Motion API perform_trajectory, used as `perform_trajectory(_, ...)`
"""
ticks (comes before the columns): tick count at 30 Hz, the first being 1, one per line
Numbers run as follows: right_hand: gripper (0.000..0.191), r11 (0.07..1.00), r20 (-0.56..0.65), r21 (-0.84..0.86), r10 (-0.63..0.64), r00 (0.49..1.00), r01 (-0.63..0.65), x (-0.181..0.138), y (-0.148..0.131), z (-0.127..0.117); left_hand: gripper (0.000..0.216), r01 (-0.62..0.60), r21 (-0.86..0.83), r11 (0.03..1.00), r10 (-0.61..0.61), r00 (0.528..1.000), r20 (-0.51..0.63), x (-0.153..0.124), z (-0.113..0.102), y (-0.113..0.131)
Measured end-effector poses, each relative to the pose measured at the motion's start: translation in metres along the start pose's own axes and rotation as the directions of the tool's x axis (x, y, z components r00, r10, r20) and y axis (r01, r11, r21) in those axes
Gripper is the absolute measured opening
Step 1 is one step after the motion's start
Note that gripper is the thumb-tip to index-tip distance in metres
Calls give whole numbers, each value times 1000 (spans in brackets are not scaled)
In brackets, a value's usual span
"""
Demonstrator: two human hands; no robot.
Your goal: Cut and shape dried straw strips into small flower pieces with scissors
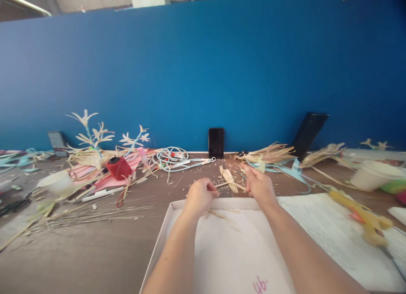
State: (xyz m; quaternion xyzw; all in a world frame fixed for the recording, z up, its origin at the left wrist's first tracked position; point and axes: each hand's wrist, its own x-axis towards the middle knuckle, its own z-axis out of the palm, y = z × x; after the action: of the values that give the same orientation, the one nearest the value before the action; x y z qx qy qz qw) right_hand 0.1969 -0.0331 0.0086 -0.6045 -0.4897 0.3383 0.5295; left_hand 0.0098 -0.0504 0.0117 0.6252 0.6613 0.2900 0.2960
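Observation:
Both hands are held over the far edge of a shallow white box (241,251). My left hand (200,196) is closed in a pinch, with a thin pale straw strip (223,184) coming out from its fingertips toward the right. My right hand (260,185) is also closed, thumb against fingers; what it pinches is too small to make out. Between the hands, just beyond the box, lie short pale dried-leaf pieces (231,179). A few thin straw bits (222,215) rest inside the box by my left hand.
A phone (216,142) leans on the blue partition (203,74). To the left are a red thread spool (119,168), straw flowers (91,133), a white bowl (56,183) and thin sticks (104,213). On the right, a yellow glue gun (361,213) lies on printed paper (320,226), near a cup (374,175).

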Motion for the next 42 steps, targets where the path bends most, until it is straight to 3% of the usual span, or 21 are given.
perform_trajectory(10, 52, 965, -2, 243, 106, 994, -103, 4, 3, -1, 13, 2, -143, 990, 11, 996, 87, -2, -1, 1)
perform_trajectory(24, 53, 935, 35, 329, 127, 991, -132, 10, 10, -5, 14, 11, -120, 993, 4, 993, 121, -1, -2, 0)
perform_trajectory(30, 60, 908, 25, 400, 129, 991, -128, 11, 10, -2, 16, 7, -195, 981, 5, 998, 61, 2, -3, -1)
perform_trajectory(34, 67, 917, -23, 397, 46, 999, -33, 8, 9, 1, 18, 134, -461, 877, -123, 991, 53, 8, -2, -3)
perform_trajectory(37, 56, 939, -45, 339, -45, 998, 58, 4, 8, 4, 19, 201, -627, 753, -196, 977, 78, 10, -2, -4)
perform_trajectory(39, 44, 943, 14, 325, -80, 997, 71, -1, 5, 7, 21, 206, -692, 692, -200, 976, 90, 10, -2, -4)
perform_trajectory(42, 34, 960, 198, 274, -123, 973, 65, -11, 0, 14, 24, 189, -743, 642, -167, 980, 105, 9, -2, -2)
